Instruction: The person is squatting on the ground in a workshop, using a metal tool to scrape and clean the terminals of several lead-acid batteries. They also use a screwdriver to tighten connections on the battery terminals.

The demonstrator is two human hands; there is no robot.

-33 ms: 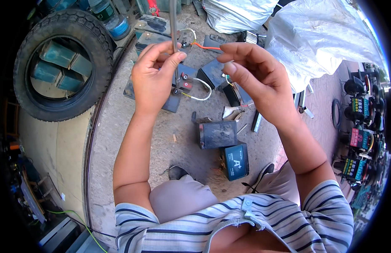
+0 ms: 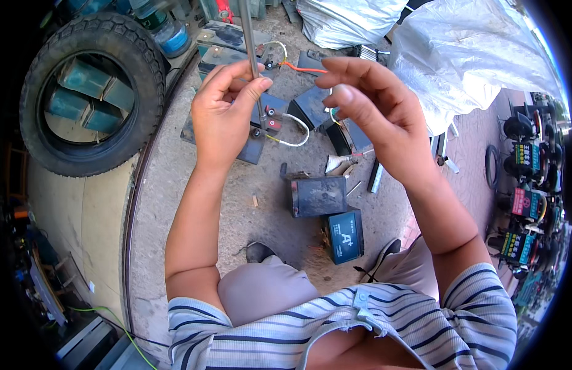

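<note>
Left hand [image 2: 221, 114] pinches a thin grey rod [image 2: 251, 46] at upper centre, right hand [image 2: 375, 117] curls fingers loosely around an orange wire [image 2: 301, 66], while below centre a dark battery box [image 2: 318, 196] sits beside a blue-labelled one [image 2: 344, 235].

- Rod [image 2: 251, 43]: smooth grey metal.
- Batteries [image 2: 318, 196]: matt dusty black plastic.
- Tyre [image 2: 88, 92]: matt treaded rubber.
- Ground [image 2: 236, 209]: rough concrete.
- Sacks [image 2: 465, 55]: glossy white woven plastic.
</note>
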